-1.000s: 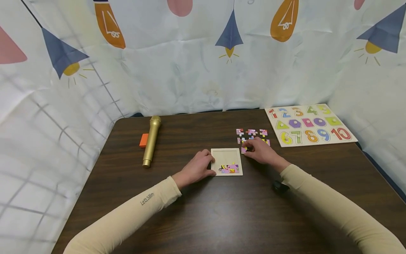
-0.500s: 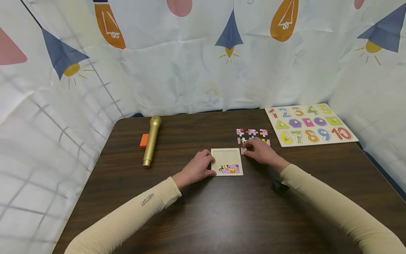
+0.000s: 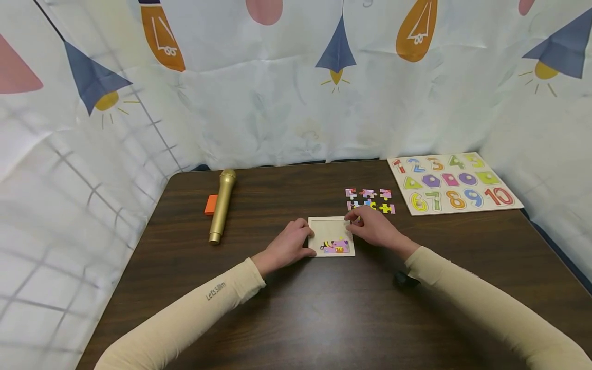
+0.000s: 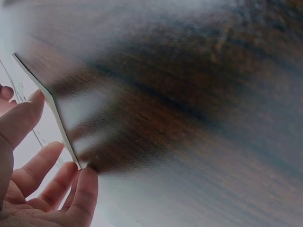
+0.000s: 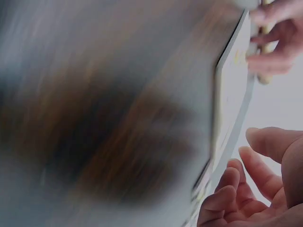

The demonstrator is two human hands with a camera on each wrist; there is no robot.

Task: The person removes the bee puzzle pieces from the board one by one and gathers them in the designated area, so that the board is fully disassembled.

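My left hand (image 3: 292, 240) holds the left side of a small, square wooden puzzle tray (image 3: 326, 221), thumb at its near corner. In the left wrist view, thumb and fingertips (image 4: 87, 182) lie along the tray's edge (image 4: 62, 124). A pink and yellow joined patch of puzzle pieces (image 3: 341, 246) lies in the tray's near right part. Over its far right corner, my right hand (image 3: 374, 228) pinches a puzzle piece, mostly hidden by the fingers. Thumb and index tips come close together in the right wrist view. Loose jigsaw pieces (image 3: 368, 193) lie in rows just beyond that hand.
At the back right lies a white number and shape board (image 3: 441, 194). A gold microphone (image 3: 223, 205) rests on the left, beside an orange block (image 3: 210, 204). A patterned curtain (image 3: 277, 103) hangs behind the dark wooden table (image 3: 296, 318).
My right hand has moved slightly left from the nearest loose piece to the tray's far right corner. The left hand and the tray have stayed in place.
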